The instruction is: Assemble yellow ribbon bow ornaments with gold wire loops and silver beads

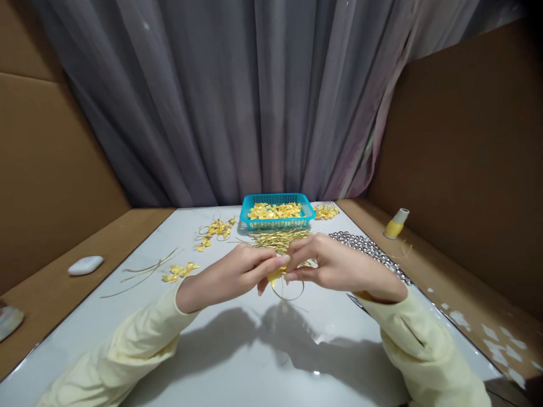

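Observation:
My left hand (233, 274) and my right hand (335, 264) meet over the middle of the white table (237, 350), fingertips pinched together. Between them they hold a small yellow ribbon bow (274, 277) with a thin gold wire loop (291, 293) hanging below it. Just behind my hands lies a pile of gold wire ties (280, 238). Farther back stands a blue plastic basket (277, 210) filled with yellow bows. Both sleeves are pale yellow.
Finished yellow bows (180, 271) and loose gold strands (146, 271) lie at left, more bows (216, 230) behind them and another heap (326, 212) right of the basket. Silver beads (369, 251) run along the right edge. A white case (85, 265) and a yellow spool (396, 224) sit on cardboard.

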The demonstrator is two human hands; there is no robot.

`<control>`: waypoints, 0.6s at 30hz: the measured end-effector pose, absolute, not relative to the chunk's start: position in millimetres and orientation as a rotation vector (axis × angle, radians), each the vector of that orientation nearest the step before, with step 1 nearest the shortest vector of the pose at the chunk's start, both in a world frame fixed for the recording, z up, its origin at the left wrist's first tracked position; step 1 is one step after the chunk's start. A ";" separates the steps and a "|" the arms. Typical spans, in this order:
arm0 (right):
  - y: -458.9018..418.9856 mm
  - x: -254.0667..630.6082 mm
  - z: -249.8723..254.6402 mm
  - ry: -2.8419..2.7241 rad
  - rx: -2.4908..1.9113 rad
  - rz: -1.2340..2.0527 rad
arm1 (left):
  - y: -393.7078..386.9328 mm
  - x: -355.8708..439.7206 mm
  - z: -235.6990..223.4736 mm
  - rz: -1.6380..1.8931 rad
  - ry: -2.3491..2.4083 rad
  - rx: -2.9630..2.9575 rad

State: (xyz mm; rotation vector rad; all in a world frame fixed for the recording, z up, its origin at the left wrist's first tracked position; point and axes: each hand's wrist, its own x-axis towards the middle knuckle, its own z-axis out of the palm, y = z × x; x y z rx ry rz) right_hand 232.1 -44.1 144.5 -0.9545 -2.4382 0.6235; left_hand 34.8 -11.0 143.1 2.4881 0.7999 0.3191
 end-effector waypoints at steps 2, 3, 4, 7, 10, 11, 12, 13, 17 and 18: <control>-43.9 232.0 145.1 -2.409 -0.966 0.624 | -10.0 34.8 142.9 0.304 0.814 2.385; -43.7 232.1 145.4 -2.395 -0.969 0.622 | -9.4 34.7 143.0 0.285 0.816 2.333; -43.5 232.4 145.6 -2.388 -0.972 0.619 | -8.9 34.5 143.1 0.263 0.814 2.292; -42.9 233.1 144.8 -2.394 -0.984 0.617 | -8.8 34.9 142.4 0.231 0.776 2.264; -43.1 233.3 143.3 -2.390 -1.033 0.646 | -10.7 36.3 140.3 0.287 0.724 2.393; -43.3 233.2 142.9 -2.385 -1.052 0.661 | -11.3 36.7 139.7 0.303 0.712 2.443; -43.6 233.2 142.7 -2.381 -1.066 0.673 | -11.8 37.0 139.2 0.308 0.700 2.485; -43.8 233.1 142.5 -2.380 -1.074 0.684 | -12.1 37.1 138.9 0.304 0.686 2.518; -44.3 233.2 141.7 -2.393 -1.093 0.706 | -11.0 36.5 139.4 0.261 0.591 2.571; -44.3 233.2 141.5 -2.394 -1.108 0.705 | -10.6 36.4 139.6 0.249 0.575 2.573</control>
